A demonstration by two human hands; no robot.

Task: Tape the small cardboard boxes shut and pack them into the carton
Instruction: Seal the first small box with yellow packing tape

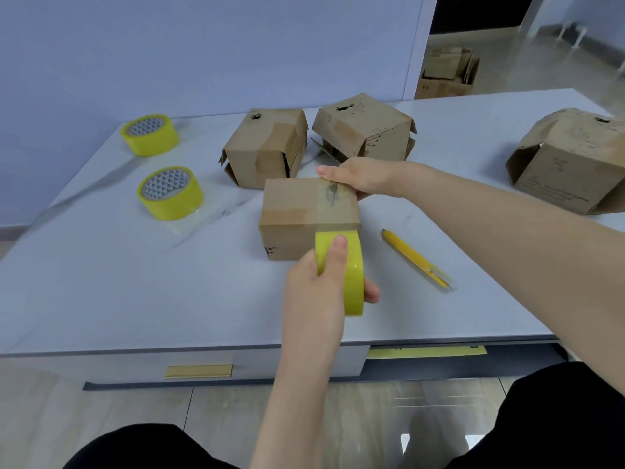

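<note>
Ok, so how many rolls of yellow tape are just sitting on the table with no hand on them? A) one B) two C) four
B: the far roll and the near roll lie untouched on the left of the table, while the left hand grips a third roll against the box.

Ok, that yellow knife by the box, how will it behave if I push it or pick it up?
The knife lies flat and looks slim, so it would probably slide on the glossy table, not roll. It looks rigid and likely light. Its low profile may make pinching it fiddly.
</note>
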